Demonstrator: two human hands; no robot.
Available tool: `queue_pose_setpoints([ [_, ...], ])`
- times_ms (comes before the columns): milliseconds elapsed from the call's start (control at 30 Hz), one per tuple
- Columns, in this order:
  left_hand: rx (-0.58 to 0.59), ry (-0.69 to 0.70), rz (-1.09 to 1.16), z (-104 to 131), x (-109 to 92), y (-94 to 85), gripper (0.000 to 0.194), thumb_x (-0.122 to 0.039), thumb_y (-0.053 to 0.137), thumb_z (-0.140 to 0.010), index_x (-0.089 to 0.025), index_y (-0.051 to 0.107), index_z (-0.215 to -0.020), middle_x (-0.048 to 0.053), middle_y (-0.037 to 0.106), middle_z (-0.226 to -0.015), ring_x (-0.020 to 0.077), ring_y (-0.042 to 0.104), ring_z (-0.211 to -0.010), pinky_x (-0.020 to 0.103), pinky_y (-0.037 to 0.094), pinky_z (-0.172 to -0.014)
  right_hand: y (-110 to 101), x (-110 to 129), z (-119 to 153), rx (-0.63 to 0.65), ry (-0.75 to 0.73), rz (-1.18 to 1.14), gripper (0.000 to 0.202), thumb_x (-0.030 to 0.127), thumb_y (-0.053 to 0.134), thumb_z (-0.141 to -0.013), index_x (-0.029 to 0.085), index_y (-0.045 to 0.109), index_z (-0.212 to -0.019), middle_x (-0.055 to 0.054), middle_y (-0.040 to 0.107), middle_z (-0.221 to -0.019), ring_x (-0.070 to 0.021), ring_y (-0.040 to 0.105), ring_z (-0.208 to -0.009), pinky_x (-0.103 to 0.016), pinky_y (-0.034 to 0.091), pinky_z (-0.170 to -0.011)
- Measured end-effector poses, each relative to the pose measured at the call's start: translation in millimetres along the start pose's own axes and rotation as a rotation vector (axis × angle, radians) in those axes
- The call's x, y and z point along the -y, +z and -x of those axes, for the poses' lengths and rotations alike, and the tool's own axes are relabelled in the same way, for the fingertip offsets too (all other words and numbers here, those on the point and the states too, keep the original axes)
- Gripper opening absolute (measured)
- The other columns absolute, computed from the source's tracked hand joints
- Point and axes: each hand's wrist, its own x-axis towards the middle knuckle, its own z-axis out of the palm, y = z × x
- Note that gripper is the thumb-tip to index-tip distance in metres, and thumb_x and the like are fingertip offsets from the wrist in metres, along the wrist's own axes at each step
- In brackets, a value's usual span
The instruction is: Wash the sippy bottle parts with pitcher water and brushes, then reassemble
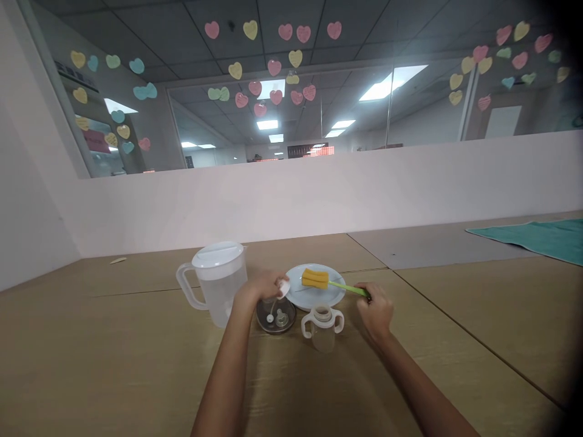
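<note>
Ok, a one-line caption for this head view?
Left hand holds a small white part over a bowl; right hand grips a sponge brush.

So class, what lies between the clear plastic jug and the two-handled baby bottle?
In the head view, a small round dish of bottle parts, with the left hand over it.

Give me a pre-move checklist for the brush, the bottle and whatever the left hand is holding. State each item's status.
1. Right hand grips the green handle of the sponge brush: ok.
2. Sponge end rests on the white plate: ok.
3. Two-handled bottle upright, top off: ok.
4. Left hand holds a small white part above the glass bowl: ok.
5. Pitcher lid on: ok.
6. Bottle clean inside: cannot tell.
</note>
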Motion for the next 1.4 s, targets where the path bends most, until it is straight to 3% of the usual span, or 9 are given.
queue_pose_setpoints([
  [67,0.161,-0.140,-0.033,-1.4,3.6,4.2,0.049,-0.014,0.060,-0.063,-0.023,0.058,-0.111,0.002,0.068,-0.088,0.0150,0.064,-0.063,0.020,0.045,-0.055,1.4,-2.3,-0.1,-0.020,-0.012,-0.017,0.033,0.012,0.038,-0.058,0.017,0.063,-0.077,-0.004,0.065,-0.078,-0.0171,0.055,-0.075,-0.026,0.040,-0.069],
  [167,0.224,-0.269,-0.080,-6.7,1.6,12.2,0.052,-0.015,0.065,-0.061,-0.022,0.056,-0.112,0.005,0.069,-0.091,0.0163,0.065,-0.062,0.020,0.046,-0.052,3.7,-6.1,-0.3,-0.063,-0.055,-0.043,0.032,0.012,0.038,-0.056,0.017,0.063,-0.076,-0.004,0.064,-0.075,-0.0173,0.055,-0.072,-0.026,0.041,-0.066],
  [500,0.344,-0.338,-0.149,-21.2,-10.0,29.7,0.040,-0.011,0.070,-0.056,-0.018,0.064,-0.095,0.010,0.071,-0.083,0.0222,0.067,-0.061,0.027,0.050,-0.055,4.5,-7.5,-0.5,-0.074,-0.087,-0.029,0.031,0.011,0.038,-0.058,0.018,0.063,-0.075,-0.003,0.065,-0.075,-0.0176,0.057,-0.072,-0.027,0.041,-0.065],
  [633,0.338,-0.319,-0.163,-22.4,-7.8,29.4,0.038,-0.011,0.069,-0.057,-0.017,0.064,-0.094,0.011,0.071,-0.085,0.0225,0.067,-0.065,0.027,0.050,-0.056,4.6,-6.1,-0.6,-0.084,-0.079,-0.004,0.031,0.012,0.038,-0.058,0.018,0.064,-0.075,-0.003,0.065,-0.075,-0.0178,0.057,-0.071,-0.026,0.041,-0.063],
  [933,0.192,-0.252,-0.232,-19.8,-6.5,21.5,0.026,-0.013,0.072,-0.053,-0.017,0.066,-0.078,0.007,0.071,-0.078,0.0197,0.066,-0.072,0.024,0.048,-0.063,3.8,-4.2,-0.2,-0.067,-0.059,-0.012,0.031,0.013,0.038,-0.058,0.018,0.063,-0.076,-0.004,0.065,-0.076,-0.0180,0.056,-0.072,-0.027,0.040,-0.064],
  [1233,0.223,-0.329,-0.214,-23.2,-3.9,37.6,0.015,-0.008,0.069,-0.051,-0.015,0.065,-0.065,0.007,0.070,-0.068,0.0184,0.064,-0.064,0.024,0.049,-0.057,5.9,-8.9,0.2,-0.050,-0.081,0.006,0.031,0.013,0.039,-0.059,0.019,0.063,-0.076,-0.003,0.065,-0.076,-0.0173,0.056,-0.071,-0.026,0.040,-0.064],
  [1400,0.168,-0.304,-0.245,-16.4,-10.3,27.8,0.011,-0.010,0.070,-0.050,-0.014,0.065,-0.060,0.008,0.069,-0.068,0.0193,0.064,-0.065,0.025,0.049,-0.060,5.4,-7.7,0.4,-0.060,-0.084,0.016,0.031,0.012,0.039,-0.059,0.019,0.063,-0.076,-0.002,0.065,-0.076,-0.0173,0.056,-0.072,-0.026,0.040,-0.063],
])
